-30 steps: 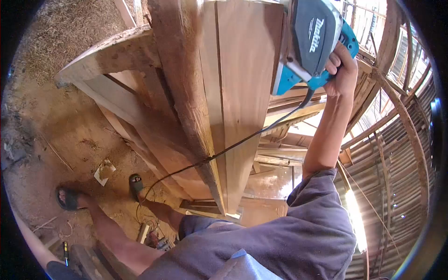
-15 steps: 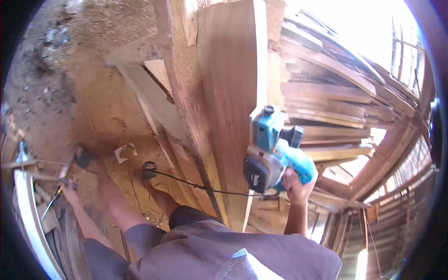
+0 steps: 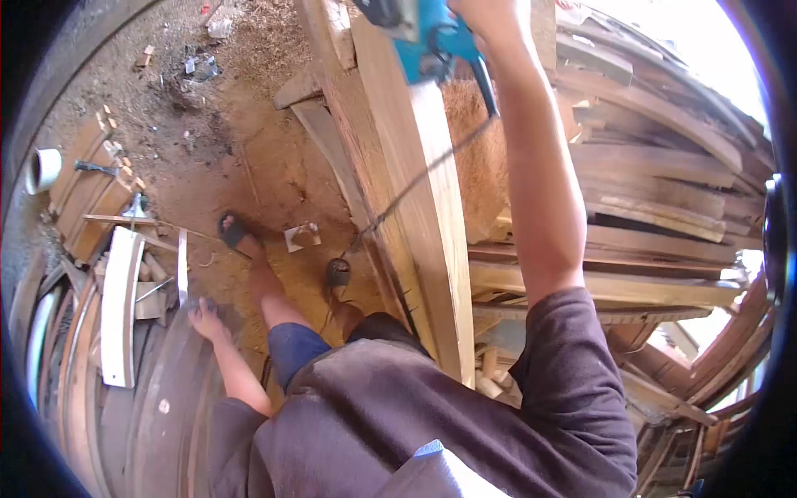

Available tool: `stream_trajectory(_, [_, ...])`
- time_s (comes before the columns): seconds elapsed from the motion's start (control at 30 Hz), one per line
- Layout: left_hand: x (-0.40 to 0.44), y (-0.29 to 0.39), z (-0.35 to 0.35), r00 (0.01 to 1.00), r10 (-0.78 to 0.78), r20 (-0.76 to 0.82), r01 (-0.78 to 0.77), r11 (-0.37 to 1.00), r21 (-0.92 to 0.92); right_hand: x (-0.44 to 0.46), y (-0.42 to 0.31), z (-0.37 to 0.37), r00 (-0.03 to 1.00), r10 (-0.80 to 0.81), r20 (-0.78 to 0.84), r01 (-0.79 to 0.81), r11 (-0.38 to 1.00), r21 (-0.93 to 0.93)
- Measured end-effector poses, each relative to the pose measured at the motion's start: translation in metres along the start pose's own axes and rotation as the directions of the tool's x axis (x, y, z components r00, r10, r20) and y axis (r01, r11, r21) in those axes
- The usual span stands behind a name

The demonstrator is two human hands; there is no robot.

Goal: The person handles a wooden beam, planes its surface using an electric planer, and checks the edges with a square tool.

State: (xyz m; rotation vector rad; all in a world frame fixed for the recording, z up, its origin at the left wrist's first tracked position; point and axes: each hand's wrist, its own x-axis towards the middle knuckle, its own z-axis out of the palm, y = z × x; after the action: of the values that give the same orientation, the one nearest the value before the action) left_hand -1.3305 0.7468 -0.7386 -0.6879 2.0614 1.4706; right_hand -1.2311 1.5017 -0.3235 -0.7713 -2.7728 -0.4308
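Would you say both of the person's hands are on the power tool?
No, only the right hand is on the power tool, while the left hand is well apart from it.

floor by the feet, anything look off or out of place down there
A pale scrap with a brown patch lies on the dirt between the sandals, looking like stray litter. The power tool's cord crosses the long board and drops near the right foot, perhaps a snag risk.
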Motion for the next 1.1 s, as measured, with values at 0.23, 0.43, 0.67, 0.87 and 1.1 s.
stream_trajectory(0.23, [-0.076,0.246,0.17,0.714,0.643,0.277,-0.691,0.71,0.136,-0.052,-0.047,-0.062,0.904,0.412,0.119,-0.385,0.657,0.648])
stream_trajectory(0.43, [-0.223,0.311,0.25,0.464,0.768,0.441,-0.826,0.556,-0.098,-0.33,-0.116,-0.203,0.638,0.603,0.48,-0.75,0.342,0.566])
stream_trajectory(0.67, [-0.395,0.208,0.312,0.207,0.712,0.671,-0.847,0.474,-0.241,-0.61,-0.165,-0.328,0.483,0.609,0.628,-0.873,0.284,0.396])
stream_trajectory(0.87, [-0.379,0.188,0.322,0.098,0.686,0.721,-0.939,0.304,-0.161,-0.597,-0.155,-0.316,0.509,0.573,0.642,-0.853,0.237,0.465])
stream_trajectory(1.1, [-0.367,0.188,0.326,-0.007,0.68,0.734,-0.962,0.196,-0.19,-0.493,-0.134,-0.266,0.574,0.574,0.584,-0.805,0.262,0.533])
